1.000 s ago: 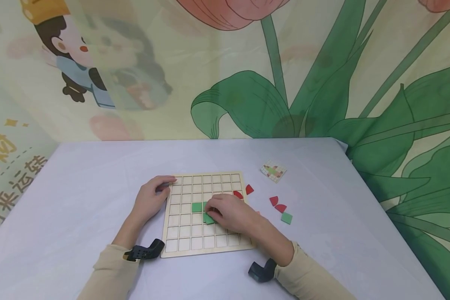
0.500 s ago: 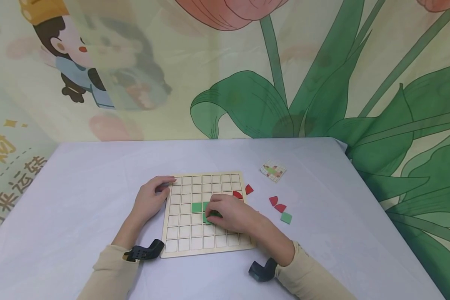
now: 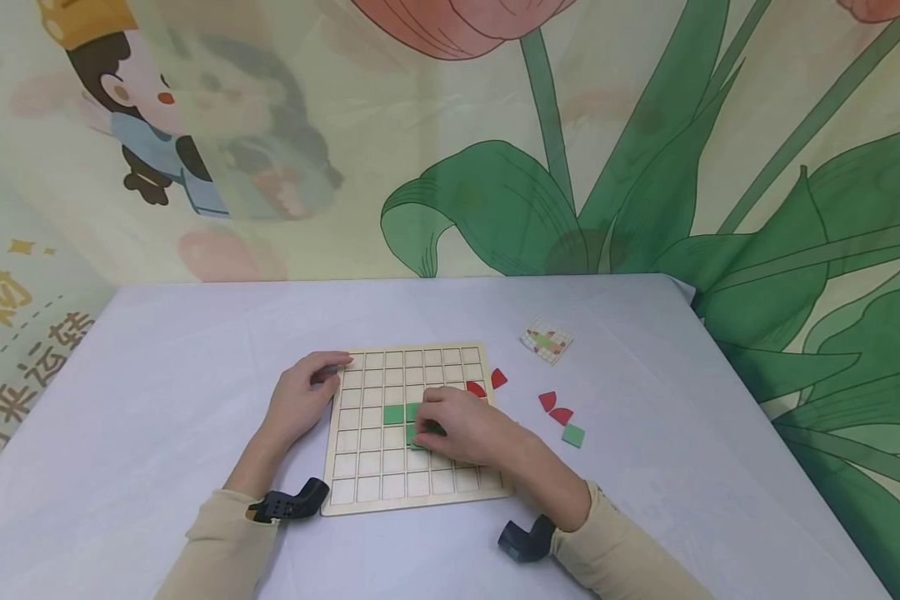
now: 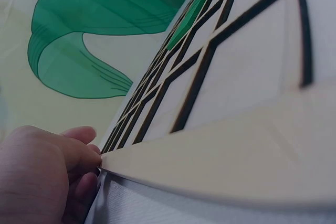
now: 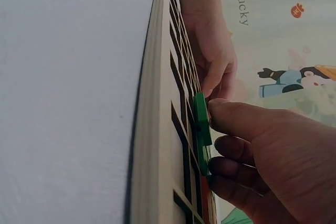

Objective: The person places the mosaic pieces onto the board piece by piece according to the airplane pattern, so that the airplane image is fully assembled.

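A pale wooden grid board [image 3: 382, 486] lies on the table. My left hand [image 3: 302, 397] rests at its left side, fingertips touching the upper left edge; in the left wrist view this hand [image 4: 39, 174] meets the board's rim. Over the middle cells, my right hand [image 3: 465, 427] pinches a green square tile [image 5: 201, 116], thumb on one side and curled fingers on the other. That tile sits slightly raised and tilted on the grid. Other green tiles [image 3: 393, 414] lie in cells beside it, partly covered by the right hand. A red petal-shaped piece [image 3: 476, 389] overlaps the board's right edge.
Right of the board lie loose red pieces [image 3: 561, 416] and a green square [image 3: 573, 436]. A small patterned card [image 3: 547, 342] is farther back. White cloth covers the table [image 3: 195, 350], and a printed curtain [image 3: 345, 242] hangs behind it.
My right hand has shifted very slightly to the right over the green tiles, its thumb and forefinger a little farther apart. The left hand and the board have stayed in place.
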Demonstrator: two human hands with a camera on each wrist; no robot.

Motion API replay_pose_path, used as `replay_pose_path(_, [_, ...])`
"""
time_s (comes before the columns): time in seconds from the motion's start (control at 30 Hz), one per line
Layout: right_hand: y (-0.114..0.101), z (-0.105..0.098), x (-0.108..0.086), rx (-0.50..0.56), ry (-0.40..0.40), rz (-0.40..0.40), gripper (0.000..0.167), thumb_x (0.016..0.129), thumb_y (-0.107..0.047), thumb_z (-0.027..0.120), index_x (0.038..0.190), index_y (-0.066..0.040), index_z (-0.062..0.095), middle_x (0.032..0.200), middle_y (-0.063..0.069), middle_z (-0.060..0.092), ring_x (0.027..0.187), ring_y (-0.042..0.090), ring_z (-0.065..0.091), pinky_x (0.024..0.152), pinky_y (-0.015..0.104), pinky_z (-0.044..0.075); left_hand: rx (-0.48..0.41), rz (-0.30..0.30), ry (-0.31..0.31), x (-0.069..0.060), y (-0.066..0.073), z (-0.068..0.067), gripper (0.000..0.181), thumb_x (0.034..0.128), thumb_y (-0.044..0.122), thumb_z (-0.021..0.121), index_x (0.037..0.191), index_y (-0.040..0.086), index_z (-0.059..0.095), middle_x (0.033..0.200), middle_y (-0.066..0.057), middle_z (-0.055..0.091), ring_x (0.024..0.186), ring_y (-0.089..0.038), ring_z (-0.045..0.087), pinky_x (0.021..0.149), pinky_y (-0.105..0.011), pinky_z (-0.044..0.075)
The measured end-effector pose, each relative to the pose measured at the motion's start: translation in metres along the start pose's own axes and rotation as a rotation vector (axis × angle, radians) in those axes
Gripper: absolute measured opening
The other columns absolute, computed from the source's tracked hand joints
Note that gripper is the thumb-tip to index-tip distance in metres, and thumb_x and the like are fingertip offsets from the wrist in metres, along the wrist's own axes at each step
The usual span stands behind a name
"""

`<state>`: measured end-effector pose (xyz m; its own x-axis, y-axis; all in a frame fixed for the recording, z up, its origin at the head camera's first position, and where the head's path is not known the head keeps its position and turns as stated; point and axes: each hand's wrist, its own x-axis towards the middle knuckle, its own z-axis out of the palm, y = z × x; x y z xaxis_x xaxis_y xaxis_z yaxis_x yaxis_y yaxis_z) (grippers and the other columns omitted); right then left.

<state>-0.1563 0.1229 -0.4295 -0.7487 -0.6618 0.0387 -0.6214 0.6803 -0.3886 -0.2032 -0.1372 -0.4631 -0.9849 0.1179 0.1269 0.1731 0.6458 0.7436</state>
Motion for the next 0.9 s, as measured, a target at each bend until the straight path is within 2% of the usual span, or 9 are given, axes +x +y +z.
replay_pose_path(0.3, [-0.003,0.002,0.0,-0.025,0.003,-0.021,0.006,0.089,-0.03,0.065,0.086,-0.024,0.066,0.082,-0.013,0.053,0.076,0.003,0.047,0.068,0.013,0.043,-0.008,-0.006,-0.004,0.0,0.001,0.0,0.032,0.0915,0.006,0.052,0.122,0.011,0.062,0.132,-0.011,0.056,0.111,-0.028,0.059,0.095,-0.045,0.048])
replay_pose_path(0.67, [-0.007,0.011,0.002,-0.014,0.039,-0.099,0.011,0.09,-0.028,0.061,0.081,-0.024,0.06,0.074,-0.014,0.048,0.068,0.0,0.044,0.06,0.01,0.036,0.001,0.005,-0.005,0.0,0.002,0.001,0.033,0.0913,0.005,0.052,0.122,0.01,0.062,0.132,-0.011,0.057,0.111,-0.029,0.059,0.095,-0.046,0.048])
replay_pose_path(0.9, [-0.009,0.013,0.003,0.006,0.025,-0.096,0.012,0.091,-0.029,0.062,0.081,-0.024,0.059,0.075,-0.013,0.048,0.068,0.001,0.044,0.06,0.01,0.036,-0.001,0.005,0.001,0.0,0.002,0.001,0.032,0.0913,0.006,0.052,0.122,0.01,0.062,0.132,-0.011,0.057,0.111,-0.029,0.059,0.094,-0.045,0.048])
